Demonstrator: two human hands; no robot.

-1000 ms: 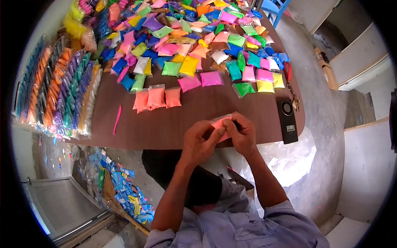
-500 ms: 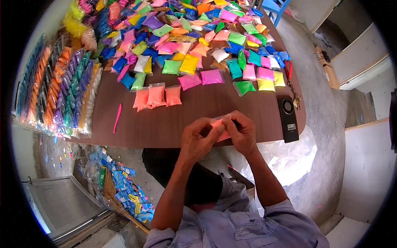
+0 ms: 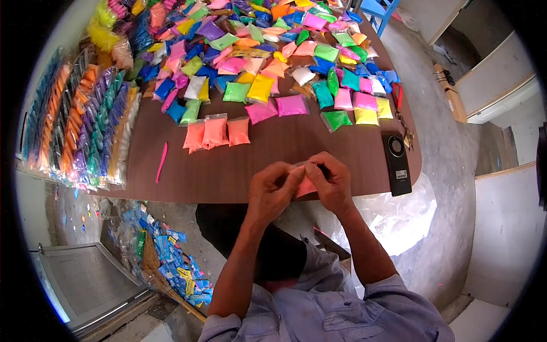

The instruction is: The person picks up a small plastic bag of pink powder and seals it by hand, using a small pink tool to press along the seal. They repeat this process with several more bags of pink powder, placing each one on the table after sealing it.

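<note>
Between both hands, over the front edge of the brown table (image 3: 216,176), is a small coral-pink plastic packet (image 3: 306,187). My left hand (image 3: 273,191) pinches its upper left part, thumb against fingers. Close beside it, my right hand (image 3: 330,182) pinches the upper right part. The two thumbs nearly meet at the packet's top, and fingers hide much of it. Farther back on the table lie several similar coral packets (image 3: 215,132) in a small overlapping group.
A heap of colourful packets (image 3: 259,88) covers the table's back. Bundled packet strips (image 3: 85,122) line the left edge. A pink stick-like tool (image 3: 162,162) lies left; a black device (image 3: 397,163) and keys on a red strap (image 3: 397,97) lie right. Blue wrappers (image 3: 171,256) fill a bag below.
My thumbs have shifted slightly along the packet's top, and its lower part now hangs a little differently between my hands. Everything else stays in place.
</note>
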